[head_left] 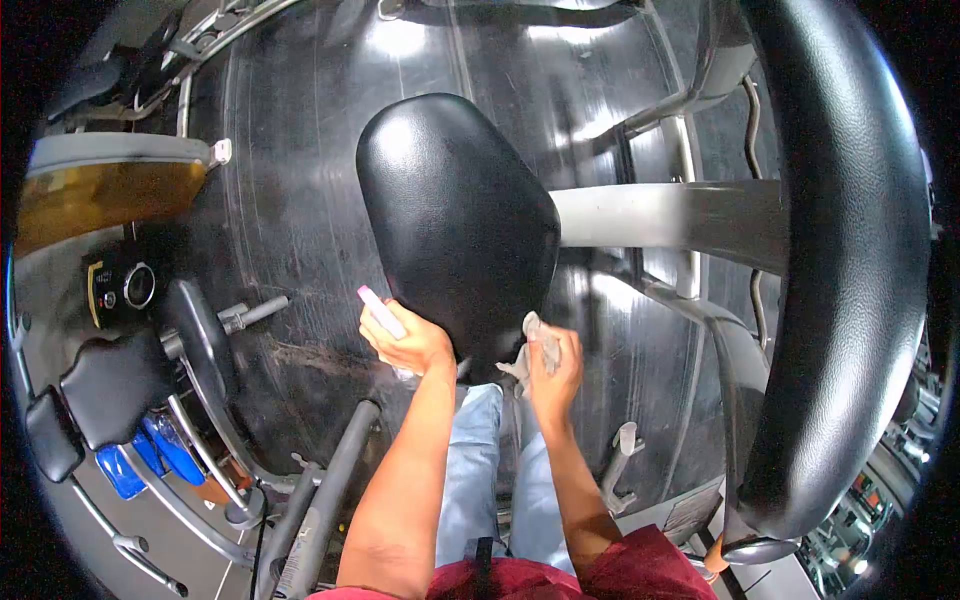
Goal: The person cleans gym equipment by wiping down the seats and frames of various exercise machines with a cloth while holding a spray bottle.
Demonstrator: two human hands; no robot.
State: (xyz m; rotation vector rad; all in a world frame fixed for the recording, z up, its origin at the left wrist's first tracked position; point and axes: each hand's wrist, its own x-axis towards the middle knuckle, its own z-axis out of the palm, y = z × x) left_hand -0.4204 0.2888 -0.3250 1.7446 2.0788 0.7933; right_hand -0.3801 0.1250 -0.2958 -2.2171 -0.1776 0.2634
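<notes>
A black padded gym seat (455, 205) lies in front of me, its narrow end near my legs. My left hand (415, 348) is closed around a white bottle (382, 314) with a pink tip, beside the near left edge of the pad. At the near right edge, my right hand (560, 378) grips a crumpled beige cloth (533, 328). The lower part of the bottle is hidden by my fingers.
To the right, a grey metal beam (660, 215) joins the seat to the machine, below a large black backrest (850, 260). On the left stand a black bench pad (115, 390), a blue object (145, 462) and a grey post (335, 480). Dark flooring (290, 200) surrounds the seat.
</notes>
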